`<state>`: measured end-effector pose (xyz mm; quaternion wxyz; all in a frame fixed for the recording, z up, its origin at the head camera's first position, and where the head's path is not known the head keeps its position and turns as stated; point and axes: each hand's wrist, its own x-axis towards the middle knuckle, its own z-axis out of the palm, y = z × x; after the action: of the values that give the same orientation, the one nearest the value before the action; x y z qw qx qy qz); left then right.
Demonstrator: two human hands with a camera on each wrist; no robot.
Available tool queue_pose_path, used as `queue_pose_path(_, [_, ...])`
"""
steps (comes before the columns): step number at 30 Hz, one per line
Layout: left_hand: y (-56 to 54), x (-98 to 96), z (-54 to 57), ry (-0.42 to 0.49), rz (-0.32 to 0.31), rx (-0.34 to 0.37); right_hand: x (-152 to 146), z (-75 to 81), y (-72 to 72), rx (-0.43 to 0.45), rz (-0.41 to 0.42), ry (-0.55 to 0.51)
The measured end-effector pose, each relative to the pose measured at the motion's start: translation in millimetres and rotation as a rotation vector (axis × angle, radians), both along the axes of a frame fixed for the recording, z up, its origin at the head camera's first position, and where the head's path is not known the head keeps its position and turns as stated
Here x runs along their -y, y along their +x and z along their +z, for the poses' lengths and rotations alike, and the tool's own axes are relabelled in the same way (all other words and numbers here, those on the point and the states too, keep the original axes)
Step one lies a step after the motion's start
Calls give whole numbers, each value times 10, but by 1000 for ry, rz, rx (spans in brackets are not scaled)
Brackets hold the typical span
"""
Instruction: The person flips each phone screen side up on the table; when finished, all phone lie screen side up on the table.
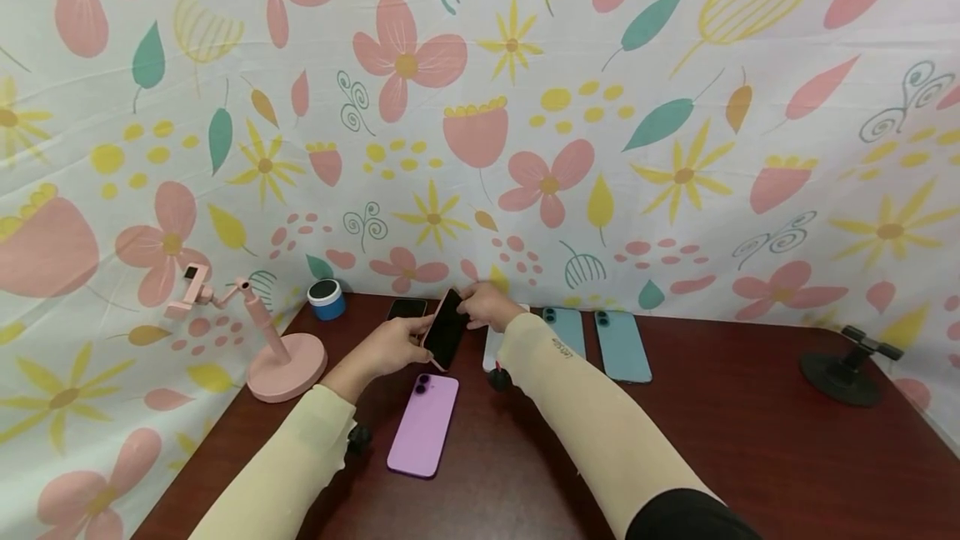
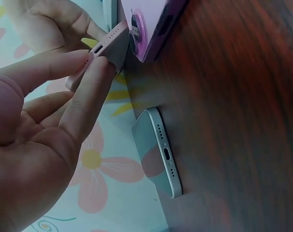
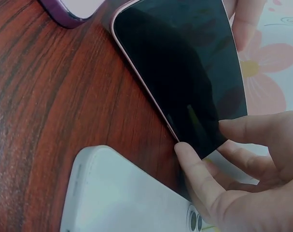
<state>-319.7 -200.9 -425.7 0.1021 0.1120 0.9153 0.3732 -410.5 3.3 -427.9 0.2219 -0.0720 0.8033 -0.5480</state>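
A smartphone [image 1: 447, 330] with a pink frame and dark screen is held tilted above the table by both hands. My left hand [image 1: 390, 346] pinches its end with the charging port [image 2: 99, 49], between thumb and finger. At the opposite end, my right hand [image 3: 257, 169] grips the phone's corner, fingertips on the edges and screen. Below the held phone, a purple phone [image 1: 424, 427] lies back up. Behind the left hand is a dark-screened phone [image 1: 407, 308] with a silver frame [image 2: 166, 154]. Partly under the right forearm lies a white phone [image 3: 122, 193].
Two light blue phones [image 1: 567, 329] [image 1: 624, 347] lie back up at the right. A pink phone stand [image 1: 288, 365] and a blue round object [image 1: 326, 300] stand left. A black stand [image 1: 843, 369] is far right. Floral cloth [image 1: 525, 107] hangs behind the table [image 1: 720, 440].
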Motion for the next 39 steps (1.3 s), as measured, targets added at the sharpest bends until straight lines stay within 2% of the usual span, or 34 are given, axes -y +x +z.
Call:
queue_pose_path(5, [-12, -31, 22, -91, -10, -36, -1, 4, 36, -28, 6, 22])
queue_pose_path(11, [-27, -21, 33, -178, -16, -54, 35, 37, 78, -94, 15, 112])
queue_pose_path(16, [-38, -16, 23, -210, -11, -45, 78, 31, 35, -146, 50, 213])
queue_pose_path(20, [-62, -28, 7, -221, -26, -53, 96, 14, -12, -150, 51, 250])
queue_pose_path(31, [-91, -59, -115, -325, 15, -91, 102, -35, -52, -98, 28, 222])
queue_pose_path(39, [-56, -103, -140, -357, 31, -140, 100, -63, -76, -112, 20, 244])
